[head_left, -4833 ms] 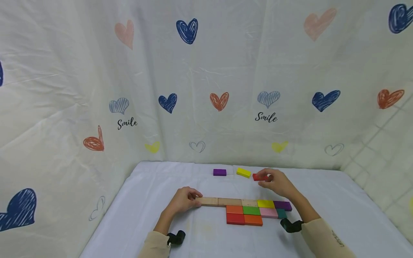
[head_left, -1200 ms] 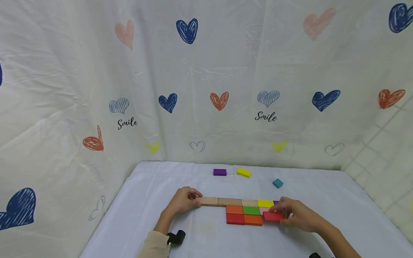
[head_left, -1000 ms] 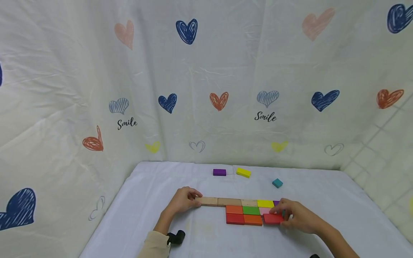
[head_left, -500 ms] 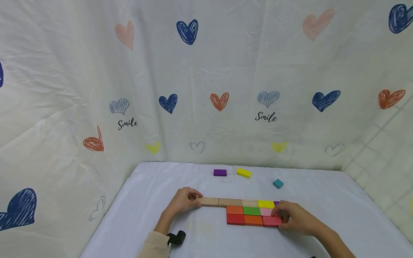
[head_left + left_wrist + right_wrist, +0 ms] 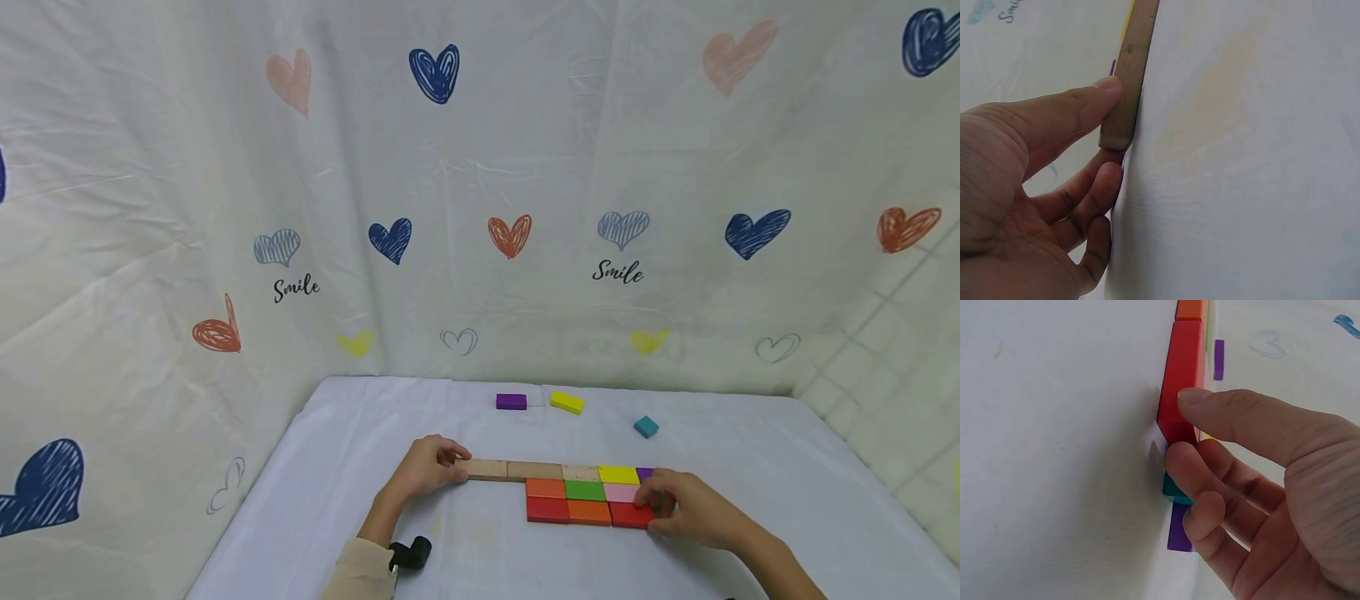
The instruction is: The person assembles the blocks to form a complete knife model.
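Observation:
My left hand [image 5: 423, 468] pinches the left end of a plain wooden block [image 5: 1129, 94], its thumb along the side. That block starts a straight row of wooden blocks [image 5: 534, 472] ending in a yellow block [image 5: 618, 475] and a purple block [image 5: 1179, 530]. Below the row lie an orange block [image 5: 545, 488], a green block [image 5: 584, 490] and a pink block [image 5: 618, 492]. In the front row, a red block [image 5: 547, 509] and an orange block [image 5: 588, 512] sit beside another red block [image 5: 628, 515], which my right hand [image 5: 693, 510] pinches at its right end. A teal block [image 5: 1175, 489] shows behind those fingers.
Farther back on the white cloth [image 5: 450, 550] lie a loose purple block [image 5: 512, 402], a yellow block [image 5: 567, 403] and a teal block [image 5: 647, 427]. A heart-printed curtain [image 5: 480, 300] stands behind the table.
My right hand has brought the red block from the back of the table to the right end of the front row and lowered it against the orange block. My left hand stays put.

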A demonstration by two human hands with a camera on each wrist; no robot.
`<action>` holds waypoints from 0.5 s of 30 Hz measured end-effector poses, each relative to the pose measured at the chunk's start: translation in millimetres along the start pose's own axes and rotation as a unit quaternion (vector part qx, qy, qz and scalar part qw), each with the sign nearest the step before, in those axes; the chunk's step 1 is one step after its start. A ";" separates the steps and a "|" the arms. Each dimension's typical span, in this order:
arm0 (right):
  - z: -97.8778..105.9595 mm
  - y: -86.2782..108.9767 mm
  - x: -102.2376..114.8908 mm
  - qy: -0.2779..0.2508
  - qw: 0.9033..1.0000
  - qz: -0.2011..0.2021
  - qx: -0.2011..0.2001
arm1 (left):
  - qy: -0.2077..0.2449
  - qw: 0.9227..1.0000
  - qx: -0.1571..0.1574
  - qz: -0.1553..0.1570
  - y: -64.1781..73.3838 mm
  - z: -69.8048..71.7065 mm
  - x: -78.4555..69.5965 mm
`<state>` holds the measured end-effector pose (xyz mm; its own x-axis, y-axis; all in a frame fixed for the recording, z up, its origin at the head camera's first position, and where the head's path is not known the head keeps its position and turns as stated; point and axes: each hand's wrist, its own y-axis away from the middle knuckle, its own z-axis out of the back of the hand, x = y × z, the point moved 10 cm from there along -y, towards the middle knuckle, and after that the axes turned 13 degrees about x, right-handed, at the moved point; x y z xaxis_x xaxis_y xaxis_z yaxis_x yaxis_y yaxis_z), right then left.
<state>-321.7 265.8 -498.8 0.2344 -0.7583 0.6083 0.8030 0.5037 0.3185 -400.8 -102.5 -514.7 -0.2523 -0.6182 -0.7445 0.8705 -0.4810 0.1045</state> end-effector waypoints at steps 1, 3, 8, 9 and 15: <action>-0.3 -0.1 -0.8 0.001 1.000 -0.004 0.000 | -0.001 1.000 0.000 -0.001 -0.1 -0.1 0.0; -0.6 -0.3 -1.7 0.004 1.000 -0.009 0.000 | 0.001 1.000 0.000 0.001 -0.2 -0.2 0.3; -0.5 -0.4 -1.0 0.005 1.000 -0.008 -0.002 | 0.001 1.000 0.001 0.001 0.4 -0.3 -0.4; -0.4 -0.5 -0.9 0.005 1.000 -0.007 -0.002 | 0.001 1.000 0.000 -0.001 0.6 -0.2 -0.8; -0.9 -1.0 -1.0 0.004 1.000 -0.001 -0.002 | -0.003 1.000 -0.002 -0.005 0.6 0.4 -1.3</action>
<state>-322.2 265.7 -500.4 0.2376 -0.7622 0.6022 0.8053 0.5012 0.3167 -400.2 -102.3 -513.4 -0.2629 -0.6167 -0.7420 0.8697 -0.4844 0.0944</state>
